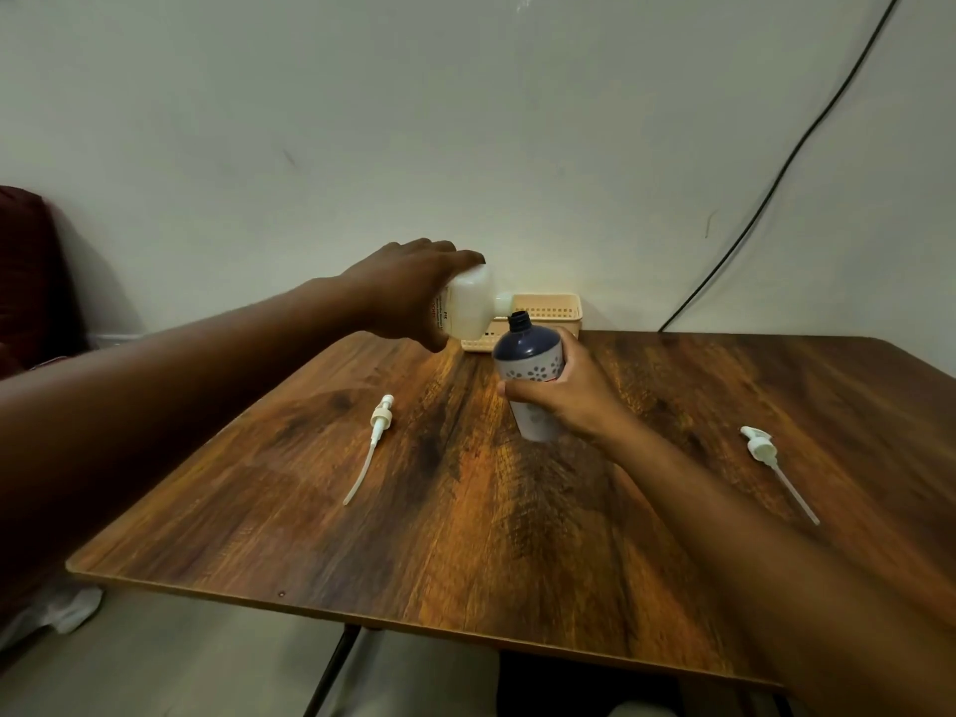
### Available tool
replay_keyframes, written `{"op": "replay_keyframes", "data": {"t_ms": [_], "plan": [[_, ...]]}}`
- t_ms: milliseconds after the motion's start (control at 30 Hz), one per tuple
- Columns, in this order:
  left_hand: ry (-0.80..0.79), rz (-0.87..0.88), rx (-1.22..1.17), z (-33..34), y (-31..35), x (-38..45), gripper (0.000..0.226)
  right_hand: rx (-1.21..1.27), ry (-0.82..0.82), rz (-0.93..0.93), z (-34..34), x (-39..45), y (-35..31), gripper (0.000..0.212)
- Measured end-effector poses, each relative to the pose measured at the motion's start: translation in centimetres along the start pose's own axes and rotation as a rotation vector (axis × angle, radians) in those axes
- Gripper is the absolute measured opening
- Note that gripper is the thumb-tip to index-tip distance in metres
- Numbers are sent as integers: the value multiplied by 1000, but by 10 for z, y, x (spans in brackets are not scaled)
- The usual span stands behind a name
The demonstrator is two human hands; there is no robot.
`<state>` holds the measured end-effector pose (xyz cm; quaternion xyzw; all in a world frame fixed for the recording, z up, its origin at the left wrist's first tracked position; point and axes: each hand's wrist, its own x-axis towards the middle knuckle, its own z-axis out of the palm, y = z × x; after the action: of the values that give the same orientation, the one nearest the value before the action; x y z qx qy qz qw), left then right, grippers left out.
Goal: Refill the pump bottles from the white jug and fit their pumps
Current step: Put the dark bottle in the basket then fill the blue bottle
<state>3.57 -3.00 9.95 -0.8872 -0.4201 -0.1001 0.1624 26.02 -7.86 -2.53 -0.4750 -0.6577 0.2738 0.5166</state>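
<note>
Currently the left hand (408, 292) is gripping the tilted jug (468, 302); the right hand (561, 390) is gripping the bottle (530, 364). Spout misalignment risks spilling onto the table (465, 509).

White jug (468, 302) tipped sideways over open dark bottle (530, 367); two pumps (380, 416) lie flat.

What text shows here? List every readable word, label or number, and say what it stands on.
None can be read for sure.
White jug: printed label at its side, too small and blurred to read.
Dark pump bottle: flower pattern only, no words visible.
Two pumps, basket and table: no text.
</note>
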Motion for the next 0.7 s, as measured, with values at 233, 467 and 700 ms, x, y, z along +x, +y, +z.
{"op": "replay_keyframes", "data": {"t_ms": [233,467,700], "plan": [[-19,12,59,-6,1,2,103,18,4,5,2,-2,-1,71],[-31,11,62,-8,2,2,103,38,7,-5,2,-1,0,71],[-33,26,99,-13,4,4,102,49,12,-10,2,-3,-2,69]]}}
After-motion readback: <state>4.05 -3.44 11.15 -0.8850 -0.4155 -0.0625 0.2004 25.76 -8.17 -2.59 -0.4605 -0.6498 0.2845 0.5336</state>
